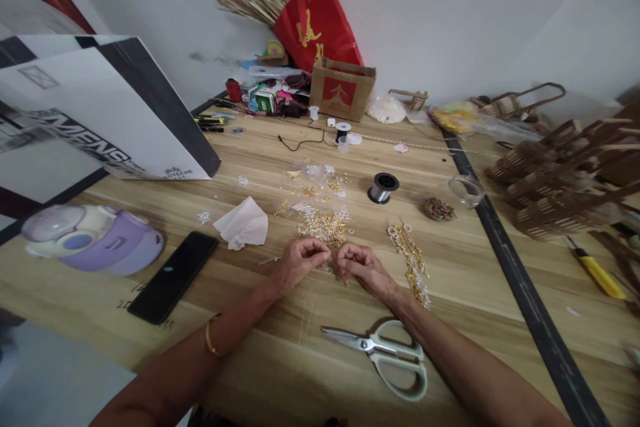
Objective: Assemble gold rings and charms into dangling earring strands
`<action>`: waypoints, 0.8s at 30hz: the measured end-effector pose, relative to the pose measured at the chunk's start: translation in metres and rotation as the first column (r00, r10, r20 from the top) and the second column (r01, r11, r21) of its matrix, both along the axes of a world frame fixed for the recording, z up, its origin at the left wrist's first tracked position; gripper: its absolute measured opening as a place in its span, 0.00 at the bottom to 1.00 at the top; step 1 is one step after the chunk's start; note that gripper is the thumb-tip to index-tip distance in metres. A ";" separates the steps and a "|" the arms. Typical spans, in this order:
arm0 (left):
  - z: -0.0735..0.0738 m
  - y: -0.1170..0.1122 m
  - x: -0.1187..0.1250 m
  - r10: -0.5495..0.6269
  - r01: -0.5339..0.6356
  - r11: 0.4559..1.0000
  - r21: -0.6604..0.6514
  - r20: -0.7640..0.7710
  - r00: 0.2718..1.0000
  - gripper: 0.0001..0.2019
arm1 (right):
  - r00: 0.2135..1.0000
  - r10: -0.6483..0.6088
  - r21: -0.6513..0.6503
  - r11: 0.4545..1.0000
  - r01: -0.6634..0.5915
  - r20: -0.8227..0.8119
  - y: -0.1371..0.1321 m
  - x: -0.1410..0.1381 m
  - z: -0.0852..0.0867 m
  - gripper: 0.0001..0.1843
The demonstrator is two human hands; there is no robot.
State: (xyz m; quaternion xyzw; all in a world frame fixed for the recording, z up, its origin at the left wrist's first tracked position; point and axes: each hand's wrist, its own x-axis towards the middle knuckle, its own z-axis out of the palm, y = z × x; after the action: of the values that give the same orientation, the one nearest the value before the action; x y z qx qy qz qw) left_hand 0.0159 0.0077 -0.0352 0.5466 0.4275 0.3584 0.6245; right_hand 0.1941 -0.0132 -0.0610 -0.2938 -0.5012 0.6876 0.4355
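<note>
Scissors lie nearest on the worktop, blades pointing left. Farther off, the left hand and right hand nearly meet, the fingers of each drawn into a narrow pinch (whatever they hold, if anything, is too small to tell). Just beyond those fingers spreads a heap of gold and silver bits; strands lie to the right.
</note>
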 end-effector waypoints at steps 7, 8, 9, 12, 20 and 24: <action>0.002 -0.002 0.000 0.002 -0.001 1.000 0.031 -0.037 0.999 0.08 | 0.999 -0.004 0.018 1.000 0.003 0.040 -0.001 0.000 0.001 0.10; 0.002 -0.002 0.001 0.005 -0.004 0.999 0.035 -0.042 0.999 0.08 | 0.999 -0.005 0.018 1.000 0.004 0.042 -0.001 0.000 0.001 0.10; 0.002 -0.002 0.001 0.008 -0.006 0.999 0.041 -0.048 0.999 0.07 | 0.999 -0.005 0.019 1.000 0.004 0.042 -0.001 -0.001 0.001 0.10; 0.001 -0.003 0.001 0.013 -0.009 0.998 0.066 -0.058 0.998 0.06 | 0.999 -0.004 0.029 1.000 0.003 0.046 -0.001 -0.001 0.002 0.10; 0.000 -0.006 0.003 0.037 -0.024 0.991 0.131 -0.096 0.995 0.05 | 0.998 -0.006 0.037 0.999 0.003 0.066 -0.001 -0.001 0.002 0.11; 0.000 -0.007 0.003 0.050 -0.029 0.987 0.159 -0.126 0.991 0.05 | 0.998 -0.010 0.043 0.999 0.008 0.065 -0.001 -0.001 0.002 0.11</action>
State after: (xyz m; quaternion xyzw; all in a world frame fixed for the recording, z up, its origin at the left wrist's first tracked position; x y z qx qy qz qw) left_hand 0.0187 0.0003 -0.0347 0.6077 0.4484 0.3670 0.5431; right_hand 0.1928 -0.0147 -0.0591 -0.3088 -0.5285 0.6648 0.4282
